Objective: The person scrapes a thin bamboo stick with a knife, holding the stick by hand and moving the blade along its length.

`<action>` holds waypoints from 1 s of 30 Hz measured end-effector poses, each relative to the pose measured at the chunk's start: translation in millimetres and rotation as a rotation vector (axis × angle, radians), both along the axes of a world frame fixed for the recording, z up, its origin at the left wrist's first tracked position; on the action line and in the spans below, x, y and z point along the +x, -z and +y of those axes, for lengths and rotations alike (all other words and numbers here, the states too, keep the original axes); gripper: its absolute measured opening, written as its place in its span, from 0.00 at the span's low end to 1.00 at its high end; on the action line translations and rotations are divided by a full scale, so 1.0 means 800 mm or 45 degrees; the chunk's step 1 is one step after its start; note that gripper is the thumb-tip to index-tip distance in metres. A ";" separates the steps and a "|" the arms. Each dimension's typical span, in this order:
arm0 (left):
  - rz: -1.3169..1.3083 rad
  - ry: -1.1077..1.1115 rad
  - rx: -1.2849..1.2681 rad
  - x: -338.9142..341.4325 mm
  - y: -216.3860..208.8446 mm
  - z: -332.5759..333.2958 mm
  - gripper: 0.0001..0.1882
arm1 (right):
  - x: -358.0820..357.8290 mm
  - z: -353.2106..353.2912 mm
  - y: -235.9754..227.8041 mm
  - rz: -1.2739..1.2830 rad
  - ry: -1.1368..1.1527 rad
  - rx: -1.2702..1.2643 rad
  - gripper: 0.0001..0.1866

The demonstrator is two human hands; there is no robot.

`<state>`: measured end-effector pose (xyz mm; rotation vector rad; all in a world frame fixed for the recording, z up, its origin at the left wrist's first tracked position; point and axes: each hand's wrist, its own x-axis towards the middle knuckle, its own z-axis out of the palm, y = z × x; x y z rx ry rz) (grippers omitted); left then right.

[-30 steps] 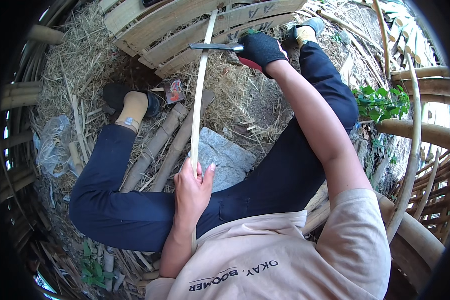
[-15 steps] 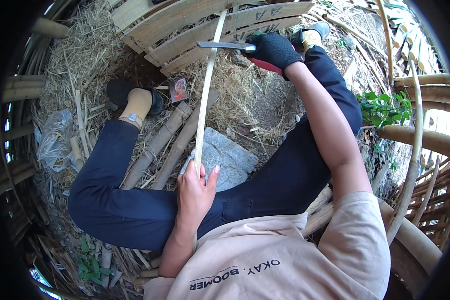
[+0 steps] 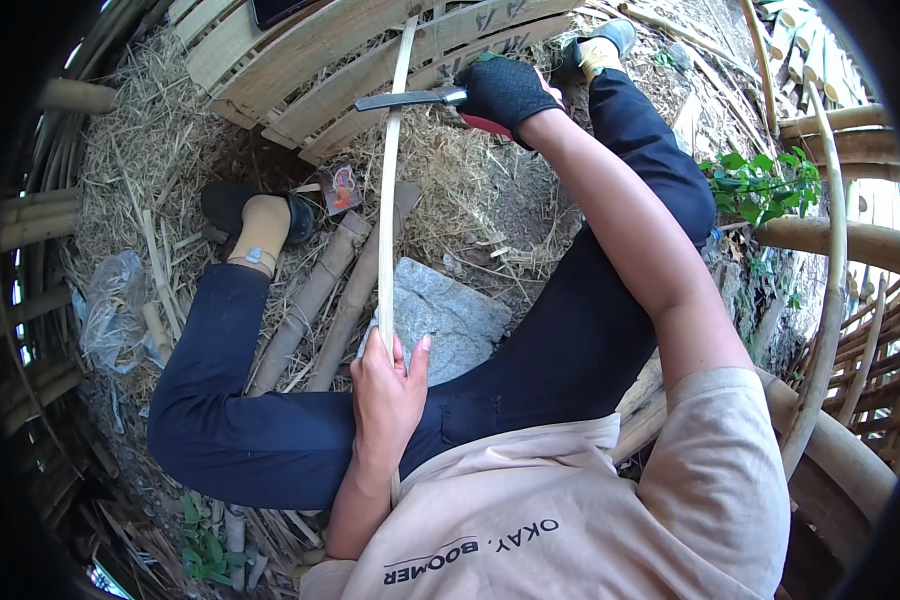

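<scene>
My bare left hand [image 3: 388, 400] is closed round the lower part of a long, pale bamboo strip [image 3: 387, 220], just above my left thigh. The strip runs up and away from me, and its far end reaches the wooden slats. In a black and red glove, my right hand [image 3: 505, 97] grips a knife [image 3: 410, 98] by its handle, which the fingers mostly hide. The blade points left and lies across the strip near its far end. Whether the edge bites into the strip, I cannot tell.
A slatted wooden crate [image 3: 320, 75] stands ahead, with a dark flat device [image 3: 278, 8] on top. Between my legs are a grey stone [image 3: 445, 315] and bamboo poles [image 3: 310, 300]. Clear plastic [image 3: 115, 305] lies left on straw. Green leaves [image 3: 765, 185] and bamboo rails [image 3: 820, 245] stand right.
The whole view has shifted slightly, so the crate shows farther left. My right hand and the knife have stayed near the strip's far end, and my left hand keeps its hold.
</scene>
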<state>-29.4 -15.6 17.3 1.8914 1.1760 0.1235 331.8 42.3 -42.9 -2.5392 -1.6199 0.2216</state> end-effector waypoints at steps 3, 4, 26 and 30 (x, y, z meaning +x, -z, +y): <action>0.019 -0.011 0.017 -0.002 0.002 0.000 0.18 | -0.004 0.003 -0.011 -0.010 0.010 -0.062 0.15; 0.016 -0.009 0.008 -0.002 0.002 0.000 0.18 | -0.003 0.003 -0.010 -0.026 0.016 -0.061 0.15; 0.048 0.037 0.048 -0.003 0.003 -0.004 0.18 | 0.008 -0.009 0.011 0.030 -0.170 0.058 0.14; 0.039 0.044 0.067 -0.004 0.006 -0.005 0.18 | 0.014 -0.007 0.016 0.007 -0.122 0.092 0.14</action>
